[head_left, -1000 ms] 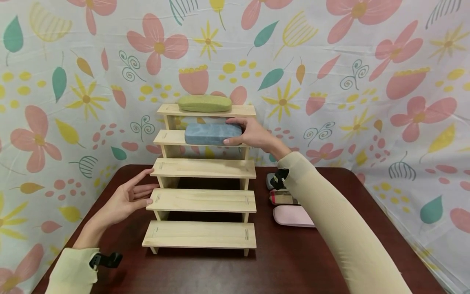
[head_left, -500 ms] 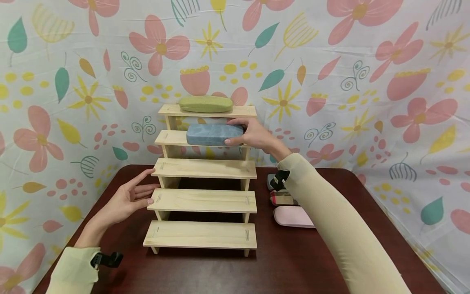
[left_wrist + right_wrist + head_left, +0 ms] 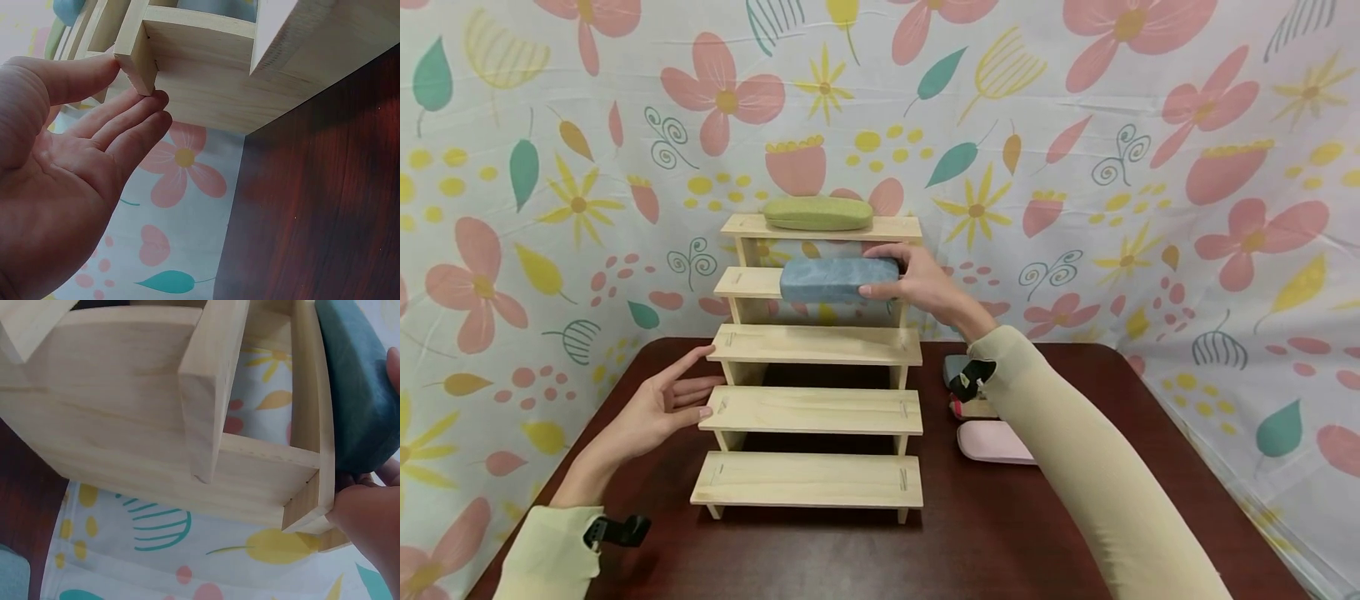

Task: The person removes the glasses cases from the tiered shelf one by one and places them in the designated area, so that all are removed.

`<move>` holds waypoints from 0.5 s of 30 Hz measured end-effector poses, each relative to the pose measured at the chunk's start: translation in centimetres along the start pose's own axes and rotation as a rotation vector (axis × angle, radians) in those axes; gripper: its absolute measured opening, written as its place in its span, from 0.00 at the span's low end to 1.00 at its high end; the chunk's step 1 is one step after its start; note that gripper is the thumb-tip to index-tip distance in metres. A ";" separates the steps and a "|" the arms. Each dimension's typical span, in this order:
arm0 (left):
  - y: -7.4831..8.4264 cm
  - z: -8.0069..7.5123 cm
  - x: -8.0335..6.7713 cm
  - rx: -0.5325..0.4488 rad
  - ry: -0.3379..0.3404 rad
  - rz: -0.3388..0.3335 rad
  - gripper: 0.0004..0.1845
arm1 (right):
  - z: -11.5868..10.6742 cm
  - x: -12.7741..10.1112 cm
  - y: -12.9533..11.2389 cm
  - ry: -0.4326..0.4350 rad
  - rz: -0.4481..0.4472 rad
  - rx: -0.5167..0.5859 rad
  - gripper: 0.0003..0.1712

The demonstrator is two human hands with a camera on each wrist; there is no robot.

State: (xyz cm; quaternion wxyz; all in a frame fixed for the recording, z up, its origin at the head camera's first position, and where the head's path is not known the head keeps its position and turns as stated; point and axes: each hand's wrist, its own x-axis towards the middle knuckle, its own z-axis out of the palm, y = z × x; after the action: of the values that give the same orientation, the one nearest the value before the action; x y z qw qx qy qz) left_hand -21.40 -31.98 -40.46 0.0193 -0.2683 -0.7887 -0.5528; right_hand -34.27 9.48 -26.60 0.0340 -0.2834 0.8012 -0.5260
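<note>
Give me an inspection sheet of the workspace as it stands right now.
Surface: dark reddish-brown table, bearing a five-tier wooden stand.
Job's things: blue case at the second tier from the top, reaching past its front edge; resting or lifted, cannot tell.
Clutter: green case on the top tier; pink case, red-edged item and grey-blue item right of the stand, all three partly hidden by the right arm or its strap.
Hands: right hand grips the blue case's right end; left hand touches the stand's left side.
Cables: nothing seen.
Surroundings: floral backdrop behind the table.
</note>
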 end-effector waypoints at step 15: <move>0.1 0.1 -0.1 0.019 0.010 0.015 0.46 | -0.4 -2.1 0.0 0.035 -0.001 0.057 0.35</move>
State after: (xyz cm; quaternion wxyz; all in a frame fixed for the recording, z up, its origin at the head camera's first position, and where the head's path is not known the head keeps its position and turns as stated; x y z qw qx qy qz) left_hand -21.27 -31.88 -40.43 0.0298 -0.2714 -0.7917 -0.5465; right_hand -32.67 10.81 -26.90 0.0277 -0.2737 0.7862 -0.5533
